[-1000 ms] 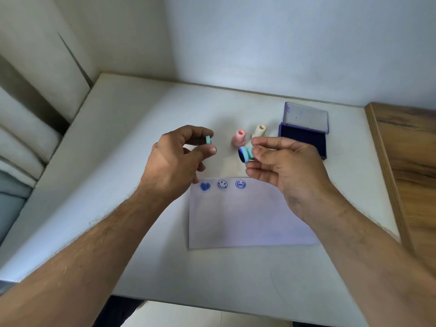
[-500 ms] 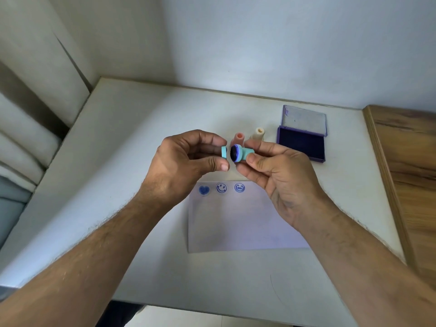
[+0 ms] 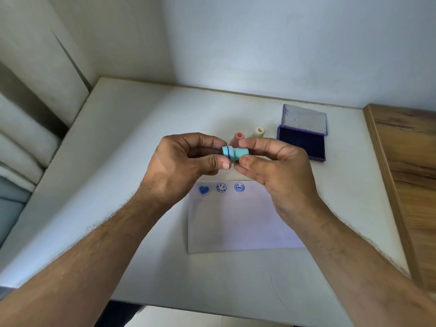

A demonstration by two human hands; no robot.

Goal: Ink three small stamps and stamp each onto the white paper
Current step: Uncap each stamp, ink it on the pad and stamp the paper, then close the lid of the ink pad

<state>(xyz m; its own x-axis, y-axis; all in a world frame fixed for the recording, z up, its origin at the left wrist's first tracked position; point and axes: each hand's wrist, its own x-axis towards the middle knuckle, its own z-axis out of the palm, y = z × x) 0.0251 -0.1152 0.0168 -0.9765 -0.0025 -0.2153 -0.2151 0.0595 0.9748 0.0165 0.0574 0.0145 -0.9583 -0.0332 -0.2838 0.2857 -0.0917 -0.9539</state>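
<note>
A small teal stamp (image 3: 236, 154) lies sideways in the air between both hands, above the table. My right hand (image 3: 273, 171) pinches its body. My left hand (image 3: 186, 161) holds the teal cap (image 3: 225, 151) against the stamp's inked end. The white paper (image 3: 236, 220) lies below, with three blue prints along its top edge: a heart (image 3: 203, 189) and two smiley faces. A pink stamp (image 3: 238, 138) and a cream stamp (image 3: 258, 132) stand behind the hands. The purple ink pad (image 3: 300, 145) sits open at the right.
The white table (image 3: 118, 185) ends in a wall corner at the back and left. A wooden surface (image 3: 405, 173) adjoins it on the right. The ink pad's clear lid (image 3: 304, 119) is tilted back behind the pad.
My hands have come together. The teal cap, held apart in my left hand a second ago, now sits on the stamp's inked end.
</note>
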